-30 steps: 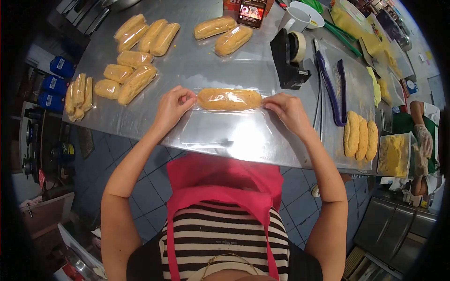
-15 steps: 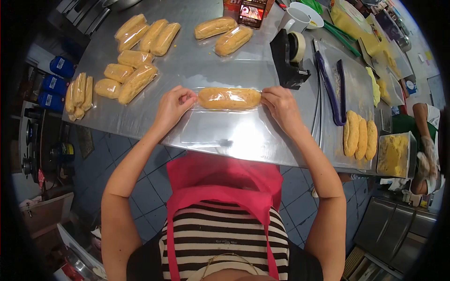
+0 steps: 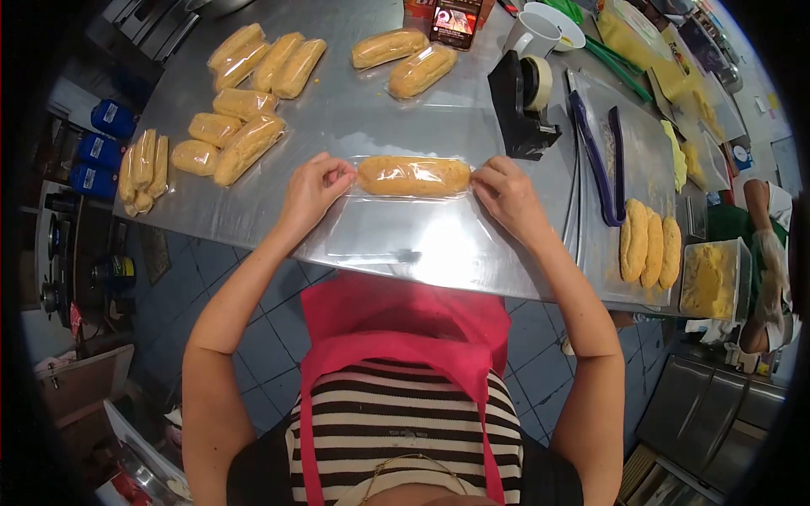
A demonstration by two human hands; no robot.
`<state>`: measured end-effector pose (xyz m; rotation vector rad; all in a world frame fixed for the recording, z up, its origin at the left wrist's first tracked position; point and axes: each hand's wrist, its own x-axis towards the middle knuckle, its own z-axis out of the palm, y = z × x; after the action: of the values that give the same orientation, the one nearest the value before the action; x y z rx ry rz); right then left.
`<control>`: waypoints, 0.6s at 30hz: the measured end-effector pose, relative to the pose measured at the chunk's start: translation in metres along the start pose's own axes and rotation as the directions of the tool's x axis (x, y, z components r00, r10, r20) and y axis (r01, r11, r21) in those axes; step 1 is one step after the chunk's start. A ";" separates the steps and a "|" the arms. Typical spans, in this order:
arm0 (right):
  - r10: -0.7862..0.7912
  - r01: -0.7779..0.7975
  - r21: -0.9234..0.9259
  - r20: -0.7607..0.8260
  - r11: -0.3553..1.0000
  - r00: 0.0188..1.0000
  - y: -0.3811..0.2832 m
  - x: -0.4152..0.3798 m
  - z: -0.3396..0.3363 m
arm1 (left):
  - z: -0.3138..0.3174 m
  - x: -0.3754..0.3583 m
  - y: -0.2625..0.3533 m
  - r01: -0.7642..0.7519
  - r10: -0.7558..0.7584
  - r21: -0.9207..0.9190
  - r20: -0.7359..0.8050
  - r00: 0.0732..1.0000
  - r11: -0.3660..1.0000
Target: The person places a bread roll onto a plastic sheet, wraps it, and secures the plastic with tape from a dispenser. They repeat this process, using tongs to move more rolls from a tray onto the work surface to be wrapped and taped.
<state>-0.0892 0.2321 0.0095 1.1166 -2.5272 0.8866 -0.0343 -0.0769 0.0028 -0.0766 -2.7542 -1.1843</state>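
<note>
A long breaded roll (image 3: 413,176) in clear plastic film (image 3: 371,221) lies crosswise on the metal table. At its left end my left hand (image 3: 316,190) is closed, pinching the film. My right hand (image 3: 506,192) pinches the film at the other end, fingers pressed together. Two wrapped rolls (image 3: 422,71) lie behind it, near a phone (image 3: 454,24). Several more wrapped rolls (image 3: 249,150) are grouped to the left. On the right, three unwrapped rolls (image 3: 650,244) rest side by side.
A black tape dispenser (image 3: 516,110) stands right of the film. Beyond it are purple tongs (image 3: 609,169), a white mug (image 3: 531,35) and a tub of yellow crumbs (image 3: 710,278). A co-worker's gloved hands (image 3: 769,287) show at the far right.
My hands hold nearly the same pose at the ends of the roll. The co-worker's hands at the far right have shifted slightly.
</note>
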 end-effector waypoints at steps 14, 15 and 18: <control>0.236 -0.323 0.135 0.438 0.937 0.867 0.017 0.041 -0.016 | -0.019 0.007 0.005 -0.069 0.069 -0.002 0.153 0.986 0.998; 0.237 -0.323 0.138 0.430 0.936 0.871 0.017 0.039 -0.016 | -0.023 0.006 0.005 -0.073 0.075 -0.015 0.177 0.981 0.997; 0.264 -0.347 0.130 0.425 0.929 0.866 0.014 0.039 -0.017 | -0.037 0.002 0.016 0.009 -0.001 -0.027 0.289 0.957 1.000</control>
<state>-0.1262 0.2270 0.0342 1.0572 -3.0788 1.1131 -0.0303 -0.0924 0.0395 -0.2674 -2.9865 -1.3073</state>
